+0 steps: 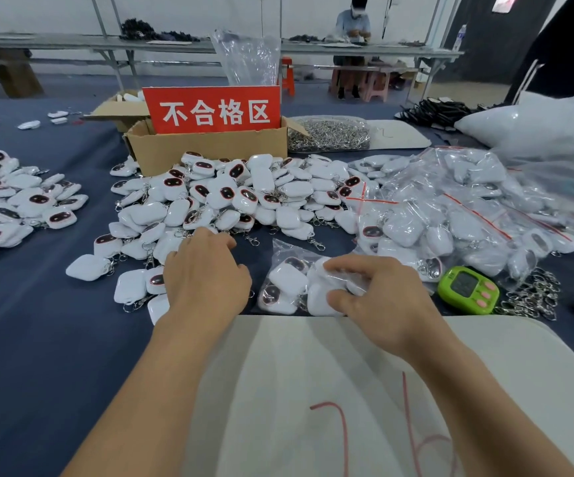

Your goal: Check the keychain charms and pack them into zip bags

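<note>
Blue surface (38,339): slippery, light bag (287,270) is pinched by right hand (378,294), best taken at its mouth; left hand (206,273) is held loose over charms (230,197).

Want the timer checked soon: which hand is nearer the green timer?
Right. The right hand grips the zip bag just left of the green timer; the left hand is farther left, over the loose charms.

White characters "不合格区" on the red sign (211,110) in the cardboard box (210,149).
</note>
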Motion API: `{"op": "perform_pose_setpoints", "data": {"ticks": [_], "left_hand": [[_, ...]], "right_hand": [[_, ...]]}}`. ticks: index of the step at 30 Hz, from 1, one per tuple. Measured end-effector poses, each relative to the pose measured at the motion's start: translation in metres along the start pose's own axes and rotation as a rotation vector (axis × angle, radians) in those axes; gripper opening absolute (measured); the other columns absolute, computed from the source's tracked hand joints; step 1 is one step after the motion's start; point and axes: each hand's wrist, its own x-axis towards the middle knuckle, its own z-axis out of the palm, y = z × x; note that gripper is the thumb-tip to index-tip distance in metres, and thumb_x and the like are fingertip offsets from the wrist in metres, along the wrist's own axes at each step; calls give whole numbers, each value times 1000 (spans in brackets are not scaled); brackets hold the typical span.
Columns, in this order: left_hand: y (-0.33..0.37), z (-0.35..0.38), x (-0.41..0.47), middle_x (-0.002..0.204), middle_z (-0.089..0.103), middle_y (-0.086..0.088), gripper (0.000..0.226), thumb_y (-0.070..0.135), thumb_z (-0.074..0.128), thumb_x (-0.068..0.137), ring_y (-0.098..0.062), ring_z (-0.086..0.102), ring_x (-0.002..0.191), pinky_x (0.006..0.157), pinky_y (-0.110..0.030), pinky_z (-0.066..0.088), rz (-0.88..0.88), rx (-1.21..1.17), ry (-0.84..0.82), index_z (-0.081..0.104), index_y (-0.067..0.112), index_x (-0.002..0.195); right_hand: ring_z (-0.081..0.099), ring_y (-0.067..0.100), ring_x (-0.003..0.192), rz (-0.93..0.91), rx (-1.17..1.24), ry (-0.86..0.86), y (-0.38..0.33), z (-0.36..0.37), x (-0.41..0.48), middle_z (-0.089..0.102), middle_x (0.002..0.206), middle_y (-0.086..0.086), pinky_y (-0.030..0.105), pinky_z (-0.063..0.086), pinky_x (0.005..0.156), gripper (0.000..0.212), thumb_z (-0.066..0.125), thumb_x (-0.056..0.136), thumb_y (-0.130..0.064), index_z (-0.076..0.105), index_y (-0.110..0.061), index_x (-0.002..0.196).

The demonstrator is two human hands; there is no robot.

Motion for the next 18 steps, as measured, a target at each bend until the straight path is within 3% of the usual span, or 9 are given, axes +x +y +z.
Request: {"op": "perform_pose_setpoints", "data": {"ticks": [2,5,9,15,18], "left_hand": [[0,-1,0,139,52,-3,47,24,65,91,-27,50,126,101,-41,39,-6,-20,21,59,23,138],[0,-1,0,144,46,-4,52,20,63,91,-28,44,129,100,-40,39,-18,-19,15,53,20,142],[1,2,-1,146,42,-7,55,22,58,93,-31,40,129,100,-42,38,-37,57,-26,44,17,146],[-5,2,5,144,50,-6,51,21,63,92,-30,45,132,108,-43,32,-65,64,49,53,22,142],[-6,3,7,124,54,-5,36,14,68,89,-29,53,113,98,-41,36,-21,-54,135,66,23,123]], "right_hand": [[60,-5,84,19,100,69,-1,-1,1,70,108,-15,-6,36,66,27,75,85,-25,75,-43,106],[61,-15,71,25,240,203,-3,-3,2,74,98,-11,0,40,56,29,69,91,-15,74,-43,94],[49,3,40,64,350,334,-4,-7,2,74,83,-15,11,34,33,41,59,91,-5,76,-41,79],[41,6,34,39,384,368,-5,-9,3,66,58,-17,8,29,32,55,55,90,0,75,-46,69],[42,4,36,44,370,357,-4,-8,4,70,62,-10,7,29,33,49,58,91,-2,75,-40,67]]}}
